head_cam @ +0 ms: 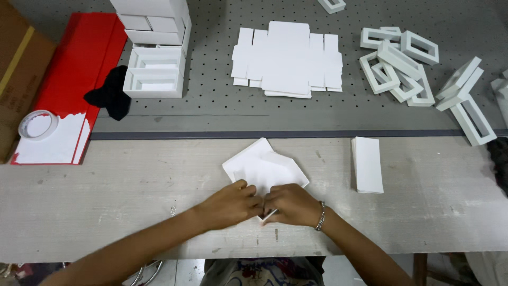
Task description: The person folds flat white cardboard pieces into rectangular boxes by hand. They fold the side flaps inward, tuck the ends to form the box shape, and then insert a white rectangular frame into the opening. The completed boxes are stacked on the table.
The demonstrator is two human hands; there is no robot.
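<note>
A white die-cut card blank (263, 167) lies flat at an angle on the pale wooden bench (132, 190). My left hand (233, 204) and my right hand (291, 205) meet at its near corner, fingers curled and pinching the card's edge together. A metal bracelet (320, 216) sits on my right wrist. The corner under my fingers is hidden.
A stack of white strips (368, 164) lies to the right. Flat white blanks (288, 58) rest on the grey perforated board. White folded frames (405, 66) are heaped far right, stacked white trays (156, 63) far left, beside red sheets (79, 69), black cloth (111, 95) and a tape roll (38, 124).
</note>
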